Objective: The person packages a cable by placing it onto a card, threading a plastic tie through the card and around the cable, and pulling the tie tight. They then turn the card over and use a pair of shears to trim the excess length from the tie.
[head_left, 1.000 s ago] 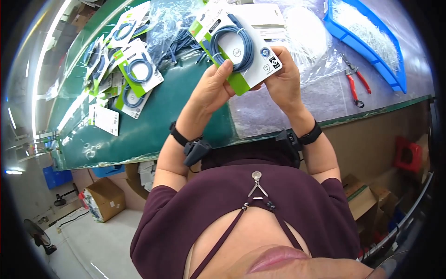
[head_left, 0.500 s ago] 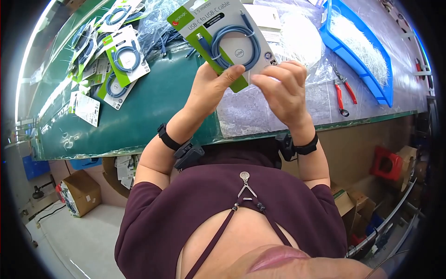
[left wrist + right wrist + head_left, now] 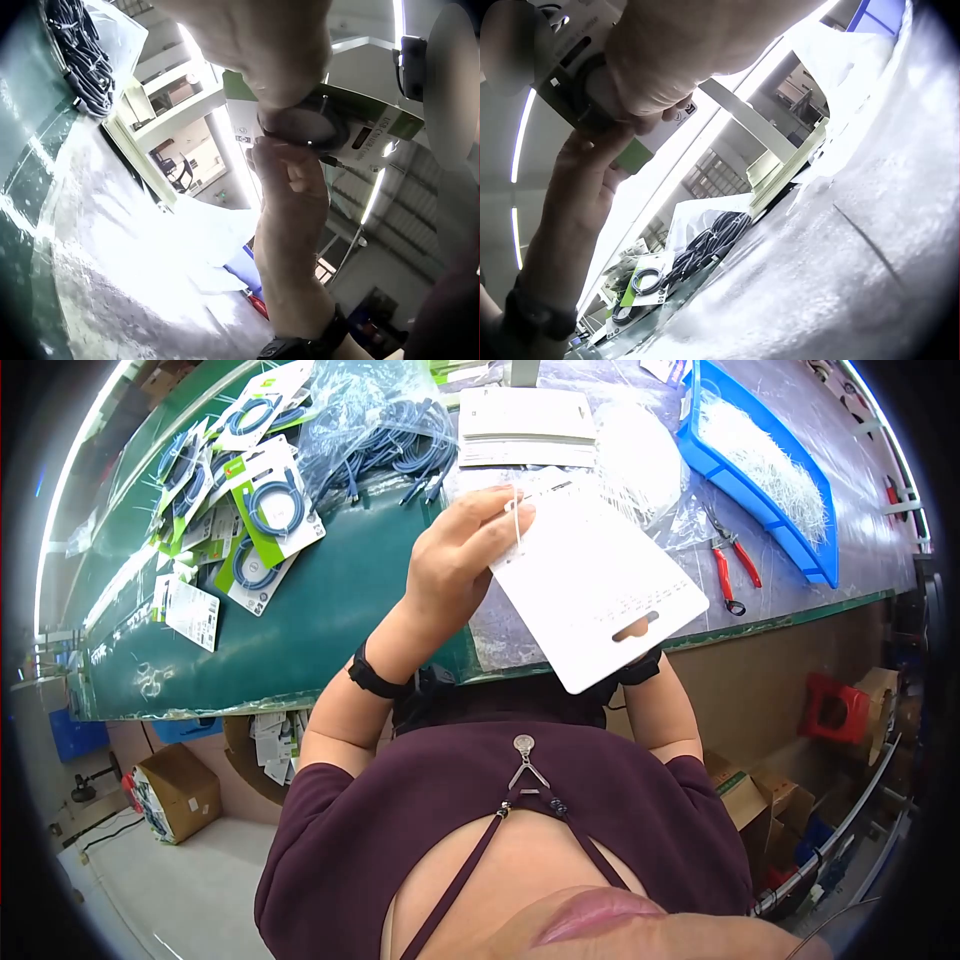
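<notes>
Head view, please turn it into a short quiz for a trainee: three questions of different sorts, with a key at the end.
1. True or false: in the head view, the held card has its coiled-cable side facing the camera.
2. Which tool lies beside the blue tray?
A) scissors
B) pliers
C) a knife
3. Which of the person's hands can be seen gripping the card's edge in the head view?

Key:
1. False; its white back faces the camera.
2. B; the handles are red.
3. The left hand; the other is mostly hidden by the card.
</notes>
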`<state>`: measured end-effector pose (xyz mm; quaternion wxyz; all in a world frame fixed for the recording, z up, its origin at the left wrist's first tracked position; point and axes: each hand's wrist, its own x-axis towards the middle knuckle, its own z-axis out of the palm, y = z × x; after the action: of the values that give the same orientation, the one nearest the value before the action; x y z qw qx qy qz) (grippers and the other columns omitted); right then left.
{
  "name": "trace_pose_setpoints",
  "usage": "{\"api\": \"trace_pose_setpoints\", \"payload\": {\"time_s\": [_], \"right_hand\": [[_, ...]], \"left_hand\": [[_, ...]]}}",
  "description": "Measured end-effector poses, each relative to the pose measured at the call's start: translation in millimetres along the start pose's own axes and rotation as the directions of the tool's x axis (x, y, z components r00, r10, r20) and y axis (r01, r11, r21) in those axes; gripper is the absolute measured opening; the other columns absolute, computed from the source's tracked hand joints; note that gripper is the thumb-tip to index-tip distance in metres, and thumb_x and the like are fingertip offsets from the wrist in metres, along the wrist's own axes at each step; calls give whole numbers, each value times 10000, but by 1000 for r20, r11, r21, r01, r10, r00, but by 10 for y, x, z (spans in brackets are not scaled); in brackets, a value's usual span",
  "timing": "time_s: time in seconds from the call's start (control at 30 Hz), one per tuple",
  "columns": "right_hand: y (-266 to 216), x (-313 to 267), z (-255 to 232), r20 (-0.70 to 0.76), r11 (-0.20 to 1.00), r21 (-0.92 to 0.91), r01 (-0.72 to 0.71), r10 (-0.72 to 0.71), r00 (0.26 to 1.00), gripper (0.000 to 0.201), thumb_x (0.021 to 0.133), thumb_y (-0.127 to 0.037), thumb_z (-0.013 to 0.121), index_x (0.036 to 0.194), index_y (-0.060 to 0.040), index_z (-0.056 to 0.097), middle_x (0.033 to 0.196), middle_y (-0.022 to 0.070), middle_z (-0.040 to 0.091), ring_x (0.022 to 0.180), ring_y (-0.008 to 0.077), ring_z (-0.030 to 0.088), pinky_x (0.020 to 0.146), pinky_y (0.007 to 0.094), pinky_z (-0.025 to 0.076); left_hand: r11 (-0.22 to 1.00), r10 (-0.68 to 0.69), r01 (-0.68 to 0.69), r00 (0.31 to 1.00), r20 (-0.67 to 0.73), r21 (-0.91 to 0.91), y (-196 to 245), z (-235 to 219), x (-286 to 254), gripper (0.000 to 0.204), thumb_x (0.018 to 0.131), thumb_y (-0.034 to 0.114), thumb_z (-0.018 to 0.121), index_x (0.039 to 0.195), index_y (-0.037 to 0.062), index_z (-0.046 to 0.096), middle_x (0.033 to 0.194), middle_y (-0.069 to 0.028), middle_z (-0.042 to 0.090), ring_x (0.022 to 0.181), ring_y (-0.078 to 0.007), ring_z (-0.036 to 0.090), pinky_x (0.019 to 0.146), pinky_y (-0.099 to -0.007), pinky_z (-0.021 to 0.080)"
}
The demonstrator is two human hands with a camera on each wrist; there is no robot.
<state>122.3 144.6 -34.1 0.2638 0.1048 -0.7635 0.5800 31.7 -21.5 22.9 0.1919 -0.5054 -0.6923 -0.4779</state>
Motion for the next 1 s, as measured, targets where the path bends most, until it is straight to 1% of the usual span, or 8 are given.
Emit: {"api": "trace_pose_setpoints", "payload": {"time_s": [0.1, 0.23, 0.27, 0.37, 0.5, 0.67, 0.73, 1.0], "right_hand": [[-73, 50, 15, -21, 998, 60, 6, -4, 1000, 359, 840, -85, 626, 1190, -41, 558, 1132, 94, 613, 1052, 237, 586, 873, 392, 489], [-186, 37, -5, -36, 989, 149, 12, -7, 999, 375, 840, -109, 637, 1196, -28, 551, 1130, 103, 616, 1036, 244, 598, 856, 395, 501], [-217, 32, 11, -41, 985, 170, 11, -4, 999, 380, 840, -115, 640, 1197, -25, 549, 1129, 106, 617, 1032, 246, 601, 851, 395, 504], [-317, -10, 19, -56, 972, 233, 10, 3, 998, 395, 840, -132, 649, 1201, -15, 543, 1128, 113, 619, 1020, 252, 609, 838, 398, 513], [-417, 24, 58, -76, 950, 312, 17, 7, 997, 418, 840, -156, 660, 1207, -2, 535, 1126, 122, 622, 1004, 260, 621, 821, 400, 525], [-562, 21, 60, -90, 914, 405, 21, 17, 996, 450, 840, -185, 674, 1215, 15, 525, 1124, 134, 626, 985, 269, 636, 799, 404, 540], [-609, 46, 71, -90, 897, 441, 22, 20, 996, 464, 840, -197, 680, 1217, 21, 521, 1123, 138, 627, 977, 273, 641, 791, 405, 546], [-409, 48, 72, -102, 850, 527, 4, 58, 993, 435, 850, -193, 668, 1204, 14, 524, 1112, 135, 627, 960, 264, 642, 789, 398, 545]], "left_hand": [[995, 95, -95, 995, -27, 29, -35, 18, -13, 387, 698, -88, 651, 1064, 37, 648, 1068, -135, 629, 938, -323, 635, 816, -332, 523], [987, 162, -162, 987, 3, -1, -92, -29, 69, 354, 710, -34, 687, 1054, 47, 657, 1054, -129, 645, 960, -297, 641, 811, -323, 527], [987, 163, -163, 987, 6, -1, -65, -37, 85, 354, 710, -34, 687, 1054, 47, 657, 1054, -129, 645, 960, -297, 641, 811, -323, 527], [985, 5, -7, 1000, -16, -172, 66, -81, 126, 341, 700, 22, 730, 1034, 44, 664, 1029, -136, 656, 961, -274, 646, 802, -313, 529], [968, -36, 30, 999, -19, -250, 90, -93, 147, 342, 681, 56, 764, 1009, 37, 668, 1010, -142, 663, 954, -255, 649, 796, -302, 529], [974, -13, 5, 999, -32, -228, 106, -104, 158, 332, 685, 55, 763, 1001, 32, 665, 1023, -145, 660, 947, -263, 649, 800, -307, 527], [972, 39, -49, 998, -51, -228, 104, -99, 169, 335, 686, 59, 762, 1005, 32, 664, 1025, -144, 659, 948, -266, 648, 801, -310, 526], [972, 83, -98, 994, -76, -214, 100, -71, 131, 348, 685, 77, 762, 1016, 31, 663, 1033, -143, 654, 965, -280, 639, 821, -332, 513]]}}
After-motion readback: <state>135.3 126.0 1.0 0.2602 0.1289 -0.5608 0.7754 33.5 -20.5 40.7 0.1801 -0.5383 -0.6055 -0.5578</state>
